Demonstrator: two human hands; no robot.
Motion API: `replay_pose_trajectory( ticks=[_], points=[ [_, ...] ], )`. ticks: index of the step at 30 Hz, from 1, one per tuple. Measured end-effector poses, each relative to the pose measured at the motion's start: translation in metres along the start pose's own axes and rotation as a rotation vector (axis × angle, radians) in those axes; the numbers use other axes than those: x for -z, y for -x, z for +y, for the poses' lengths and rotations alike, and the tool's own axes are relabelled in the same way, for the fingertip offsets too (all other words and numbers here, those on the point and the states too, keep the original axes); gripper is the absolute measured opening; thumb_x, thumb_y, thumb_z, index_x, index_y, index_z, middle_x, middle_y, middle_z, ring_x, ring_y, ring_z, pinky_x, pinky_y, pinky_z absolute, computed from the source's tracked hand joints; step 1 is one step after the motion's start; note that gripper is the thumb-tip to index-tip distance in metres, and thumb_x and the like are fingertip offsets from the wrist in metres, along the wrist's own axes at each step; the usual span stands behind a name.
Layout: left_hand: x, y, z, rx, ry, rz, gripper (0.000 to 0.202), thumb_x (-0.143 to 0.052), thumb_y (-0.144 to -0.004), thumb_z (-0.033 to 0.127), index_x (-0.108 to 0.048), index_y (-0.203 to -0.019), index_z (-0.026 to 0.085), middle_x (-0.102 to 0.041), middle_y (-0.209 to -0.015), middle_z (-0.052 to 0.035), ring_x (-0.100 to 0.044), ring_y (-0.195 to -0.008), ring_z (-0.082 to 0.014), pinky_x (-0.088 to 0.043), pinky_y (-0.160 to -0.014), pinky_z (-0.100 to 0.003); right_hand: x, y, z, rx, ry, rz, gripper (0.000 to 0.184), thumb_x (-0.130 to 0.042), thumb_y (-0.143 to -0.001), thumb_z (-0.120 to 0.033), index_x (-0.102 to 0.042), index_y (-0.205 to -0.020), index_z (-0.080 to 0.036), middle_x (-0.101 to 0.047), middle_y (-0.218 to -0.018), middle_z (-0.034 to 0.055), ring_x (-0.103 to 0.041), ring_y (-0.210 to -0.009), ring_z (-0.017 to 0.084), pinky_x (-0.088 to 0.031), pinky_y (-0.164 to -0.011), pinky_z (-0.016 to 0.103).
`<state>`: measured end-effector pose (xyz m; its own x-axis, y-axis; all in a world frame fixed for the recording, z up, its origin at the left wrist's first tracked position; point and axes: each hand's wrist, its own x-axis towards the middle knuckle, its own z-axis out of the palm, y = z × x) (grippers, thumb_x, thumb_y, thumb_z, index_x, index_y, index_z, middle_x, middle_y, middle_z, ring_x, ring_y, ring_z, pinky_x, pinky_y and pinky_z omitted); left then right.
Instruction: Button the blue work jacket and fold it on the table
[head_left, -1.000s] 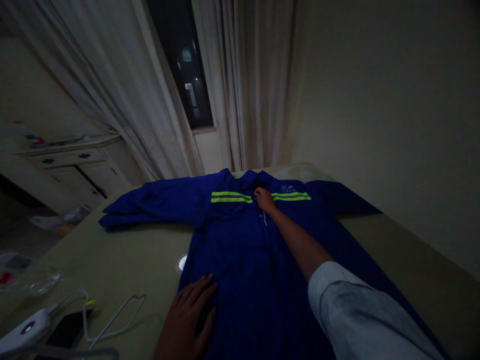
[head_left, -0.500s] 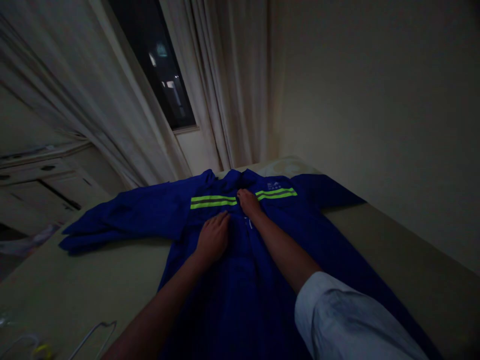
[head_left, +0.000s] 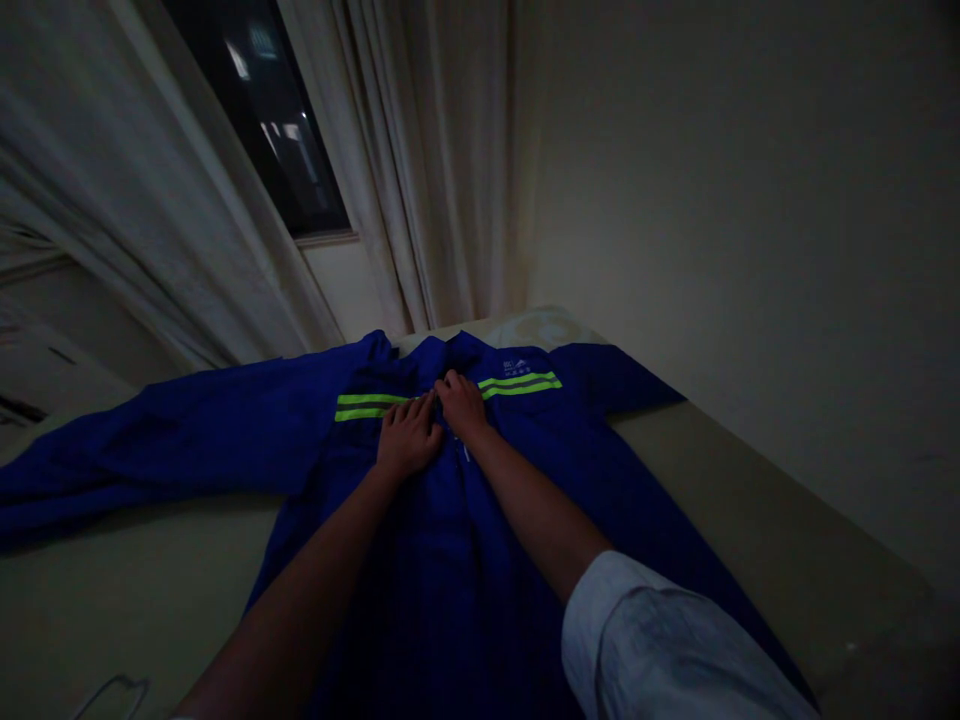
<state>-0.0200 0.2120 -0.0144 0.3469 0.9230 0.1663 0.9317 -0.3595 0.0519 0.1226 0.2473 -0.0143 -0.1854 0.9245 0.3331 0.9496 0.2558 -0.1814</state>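
Note:
A dark blue work jacket (head_left: 450,560) with two yellow-green reflective stripes across the chest lies spread flat on a bed (head_left: 150,590), collar away from me. My left hand (head_left: 407,436) rests on the chest just left of the front placket, fingers curled at the stripe. My right hand (head_left: 461,405) sits beside it at the placket below the collar, fingers bent and pinching the fabric there. The two hands touch. The room is dim, so whatever small fastening the fingers hold is hidden.
The jacket's left sleeve (head_left: 112,450) stretches far out to the left across the bed. Pale curtains (head_left: 390,170) and a dark window (head_left: 262,110) stand behind the bed. A plain wall (head_left: 750,250) runs along the right side. A thin white cord (head_left: 112,690) lies at the bottom left.
My left hand left the jacket's lower edge and moved up to the chest, meeting my right hand at the placket. The view swung right, dropping the phone and dresser out of sight.

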Motion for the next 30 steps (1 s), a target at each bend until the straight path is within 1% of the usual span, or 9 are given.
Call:
replay_pose_trajectory(
  ticks=[3,5,12,16,18,20,23,26,30],
  points=[
    [0.004,-0.01,0.0,0.022,-0.02,-0.069,0.064,-0.039,-0.098,0.042,-0.038,-0.161,0.031,-0.05,-0.161,-0.0064,-0.05,-0.139,-0.0347,-0.035,-0.114,-0.052,0.001,0.0,0.001,-0.016,0.005,0.003,0.027,-0.042,-0.108,-0.02,-0.068,-0.117,-0.021,-0.062,-0.123,0.0123,-0.057,-0.111,0.024,-0.045,-0.092,0.035],
    [0.006,-0.017,0.0,0.036,-0.036,-0.092,0.062,-0.04,-0.097,0.044,-0.043,-0.158,0.032,-0.056,-0.154,-0.0081,-0.055,-0.131,-0.0367,-0.041,-0.106,-0.053,0.0,0.0,0.002,-0.041,0.008,0.013,0.026,-0.042,-0.108,-0.02,-0.068,-0.115,-0.021,-0.063,-0.122,0.0121,-0.058,-0.111,0.024,-0.045,-0.091,0.034],
    [0.001,-0.021,0.002,0.035,-0.097,0.001,0.06,-0.037,-0.098,0.04,-0.046,-0.156,0.027,-0.06,-0.14,-0.0159,-0.055,-0.121,-0.0381,-0.041,-0.1,-0.055,-0.001,0.0,0.002,-0.04,0.014,0.014,0.025,-0.043,-0.109,-0.021,-0.067,-0.114,-0.018,-0.062,-0.122,0.0122,-0.059,-0.108,0.023,-0.047,-0.09,0.035],
    [0.002,-0.026,0.001,0.034,-0.11,-0.034,0.053,-0.038,-0.099,0.042,-0.055,-0.148,0.03,-0.062,-0.134,-0.0145,-0.057,-0.119,-0.0385,-0.043,-0.097,-0.055,-0.001,0.0,0.001,-0.037,0.042,0.03,0.025,-0.042,-0.109,-0.021,-0.066,-0.115,-0.021,-0.062,-0.122,0.0115,-0.06,-0.108,0.023,-0.046,-0.09,0.034],
    [0.001,-0.028,0.0,0.033,-0.103,-0.026,0.053,-0.037,-0.099,0.041,-0.057,-0.147,0.029,-0.063,-0.136,-0.0146,-0.056,-0.122,-0.0387,-0.043,-0.099,-0.055,-0.001,0.0,0.001,-0.044,0.046,0.031,0.026,-0.041,-0.11,-0.022,-0.066,-0.115,-0.022,-0.062,-0.122,0.0106,-0.06,-0.107,0.023,-0.046,-0.089,0.034],
    [-0.002,-0.028,0.0,0.031,-0.085,0.018,0.055,-0.038,-0.099,0.039,-0.054,-0.15,0.027,-0.058,-0.147,-0.0142,-0.05,-0.134,-0.0382,-0.039,-0.107,-0.055,0.0,-0.001,0.001,-0.049,0.04,0.018,0.025,-0.041,-0.11,-0.023,-0.065,-0.117,-0.023,-0.061,-0.123,0.01,-0.061,-0.105,0.023,-0.046,-0.088,0.033],
    [-0.009,-0.027,-0.001,0.0,-0.02,0.032,0.059,-0.037,-0.099,0.035,-0.047,-0.155,0.025,-0.047,-0.163,-0.0088,-0.04,-0.149,-0.0316,-0.025,-0.122,-0.053,0.0,-0.001,0.001,-0.045,0.028,-0.005,0.026,-0.039,-0.11,-0.021,-0.063,-0.121,-0.023,-0.059,-0.124,0.0103,-0.061,-0.104,0.022,-0.046,-0.089,0.035],
    [-0.014,-0.028,-0.004,-0.013,0.032,0.001,0.061,-0.033,-0.099,0.033,-0.042,-0.159,0.024,-0.045,-0.165,-0.0068,-0.042,-0.15,-0.027,-0.016,-0.127,-0.052,-0.001,-0.002,0.001,-0.029,0.023,-0.008,0.027,-0.038,-0.11,-0.021,-0.061,-0.124,-0.023,-0.058,-0.124,0.0108,-0.061,-0.105,0.023,-0.045,-0.092,0.036],
    [-0.016,-0.031,-0.006,0.01,0.051,-0.009,0.061,-0.032,-0.099,0.033,-0.042,-0.159,0.024,-0.044,-0.165,-0.0059,-0.041,-0.151,-0.0271,-0.016,-0.127,-0.053,-0.002,0.0,0.0,-0.015,0.003,-0.011,0.023,-0.046,-0.107,-0.023,-0.06,-0.125,-0.021,-0.057,-0.125,0.0123,-0.06,-0.109,0.025,-0.046,-0.092,0.038]
  ],
)
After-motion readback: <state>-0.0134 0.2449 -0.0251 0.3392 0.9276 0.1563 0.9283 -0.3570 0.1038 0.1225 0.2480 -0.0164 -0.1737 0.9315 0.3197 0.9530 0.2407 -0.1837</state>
